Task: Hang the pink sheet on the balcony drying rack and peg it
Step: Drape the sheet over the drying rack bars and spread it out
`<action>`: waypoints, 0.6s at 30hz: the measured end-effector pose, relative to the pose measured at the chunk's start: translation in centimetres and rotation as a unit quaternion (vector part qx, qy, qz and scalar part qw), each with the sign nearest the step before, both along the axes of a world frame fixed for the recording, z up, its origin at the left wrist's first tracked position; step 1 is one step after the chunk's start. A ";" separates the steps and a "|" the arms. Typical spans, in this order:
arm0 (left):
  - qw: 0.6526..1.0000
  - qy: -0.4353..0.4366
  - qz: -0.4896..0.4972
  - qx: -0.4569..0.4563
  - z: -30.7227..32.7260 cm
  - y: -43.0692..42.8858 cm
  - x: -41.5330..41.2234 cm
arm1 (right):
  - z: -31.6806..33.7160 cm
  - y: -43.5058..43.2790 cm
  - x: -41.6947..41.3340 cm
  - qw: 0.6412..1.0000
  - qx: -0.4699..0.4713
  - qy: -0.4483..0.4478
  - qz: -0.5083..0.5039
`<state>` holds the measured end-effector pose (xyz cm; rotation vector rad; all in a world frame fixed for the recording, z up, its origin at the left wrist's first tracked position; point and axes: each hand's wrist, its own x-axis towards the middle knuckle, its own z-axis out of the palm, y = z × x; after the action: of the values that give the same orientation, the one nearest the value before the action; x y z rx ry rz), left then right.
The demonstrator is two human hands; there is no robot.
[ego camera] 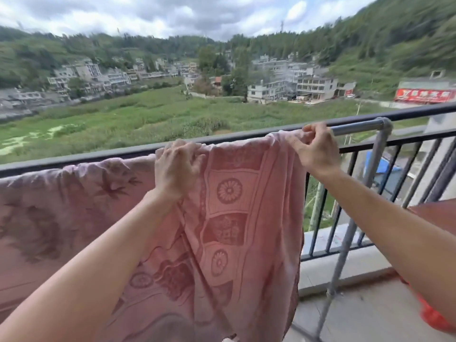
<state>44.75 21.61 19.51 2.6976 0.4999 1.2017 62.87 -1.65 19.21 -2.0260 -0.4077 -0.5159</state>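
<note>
- We have the pink sheet (229,218) already draped over the top bar of the drying rack (355,128), which stands just inside the balcony railing (419,112); the cloth hangs down on our side, wrinkled at the left and bunched into folds at the right.
- Our left hand (176,166) rests on the fold where the cloth crosses the bar, fingers (195,156) curled and closed on the fabric.
- Our right hand (317,149) is at the sheet's right end, its fingers pinched shut on the top edge right at the bar, with bare bar between that edge and the rack's corner joint.
- So the hanging part looks mostly done, we judge; what seems left there is drawing the bunched right end along the free bar so the cloth lies flat.
- The pegging is not yet begun as far as we can see: no pegs show on the sheet, on the bar, or in either hand.
- Something red (431,314) sits at the lower right edge; we cannot tell what it is.
</note>
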 end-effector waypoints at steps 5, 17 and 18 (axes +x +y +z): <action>0.994 -0.093 -0.057 -0.030 0.7 -1.9 1.2 | -1.9 -0.1 0.8 0.962 0.183 0.192 0.069; 0.997 0.021 -0.013 0.073 -1.3 -7.0 -1.0 | 1.1 -15.4 8.2 0.930 0.129 0.288 0.188; 0.997 0.026 -0.018 0.072 -1.6 -8.6 0.8 | -0.8 -16.0 8.5 0.905 0.091 0.348 0.227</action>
<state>45.58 12.97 17.91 2.8521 0.3847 1.2036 71.37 -17.68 18.39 -1.7112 -0.3503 0.4432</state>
